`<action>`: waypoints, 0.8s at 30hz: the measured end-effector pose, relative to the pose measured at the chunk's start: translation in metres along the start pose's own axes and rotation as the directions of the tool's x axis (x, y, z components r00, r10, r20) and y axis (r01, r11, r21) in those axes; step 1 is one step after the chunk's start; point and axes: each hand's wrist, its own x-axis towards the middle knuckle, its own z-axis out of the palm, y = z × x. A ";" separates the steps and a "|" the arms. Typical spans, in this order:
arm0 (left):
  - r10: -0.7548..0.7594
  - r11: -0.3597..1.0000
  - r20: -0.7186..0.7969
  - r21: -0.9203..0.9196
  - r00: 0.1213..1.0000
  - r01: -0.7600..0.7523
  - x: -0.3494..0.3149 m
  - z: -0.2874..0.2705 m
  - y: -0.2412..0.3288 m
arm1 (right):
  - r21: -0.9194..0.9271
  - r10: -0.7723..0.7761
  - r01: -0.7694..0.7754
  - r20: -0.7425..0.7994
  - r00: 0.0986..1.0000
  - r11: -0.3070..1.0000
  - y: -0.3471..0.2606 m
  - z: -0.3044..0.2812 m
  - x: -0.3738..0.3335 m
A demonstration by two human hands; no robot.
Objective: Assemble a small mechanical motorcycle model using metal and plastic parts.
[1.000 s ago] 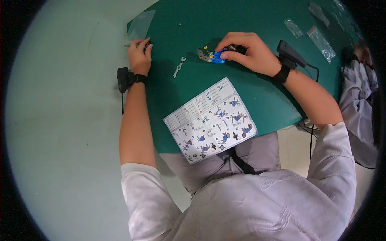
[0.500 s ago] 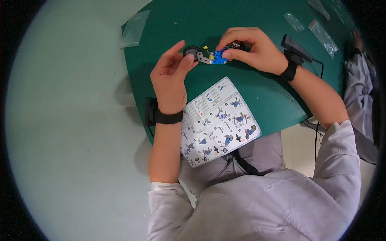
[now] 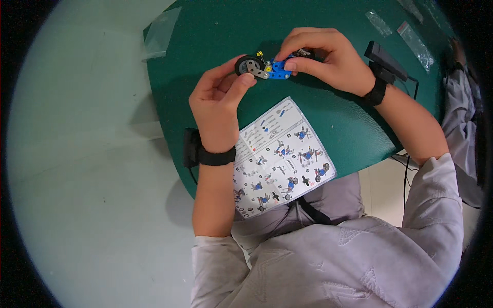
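Between my hands is a small toy motorcycle (image 3: pixel 278 75) built of blue and grey perforated pieces with yellow bits. Its black-tyred wheel (image 3: pixel 244 64) is on the left side, beside a grey perforated strip (image 3: pixel 257 70). My left hand (image 3: pixel 218 105) pinches this wheel end, the thumb at the grey strip and the fingers behind the tyre. Thumb and forefinger of my right hand (image 3: pixel 328 59) grip the blue body from the right. Past the right fingers the other end of the toy is mostly hidden, with dark and silvery parts showing.
A printed instruction sheet (image 3: pixel 285 154) with small coloured pictures lies at the table's near edge. Clear plastic bags (image 3: pixel 415 46) rest at the far right, another bag (image 3: pixel 163 33) at the far left corner. The green table (image 3: pixel 354 133) borders a pale wall on the left.
The wheel has shifted so the grey strip now lies across its face, and my left thumb has moved down from the wheel to the strip. My right hand keeps its grip.
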 end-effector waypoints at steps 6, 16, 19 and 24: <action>-0.026 1.000 -0.013 0.017 1.000 0.026 0.000 0.000 0.001 | -0.062 -0.033 0.034 0.015 0.999 0.997 -0.001 -0.001 0.000; -0.058 0.998 -0.049 -0.019 0.997 0.057 0.001 0.003 0.004 | -0.052 0.008 -0.008 0.012 1.000 0.999 -0.005 -0.003 0.001; -0.078 0.997 -0.041 -0.026 0.996 0.077 0.000 0.002 0.005 | -0.034 0.046 -0.045 0.021 0.999 0.998 -0.006 -0.002 0.000; -0.065 0.997 -0.012 -0.045 0.998 0.064 0.000 -0.002 0.003 | 0.060 0.113 -0.114 0.019 0.993 0.992 -0.006 0.001 0.000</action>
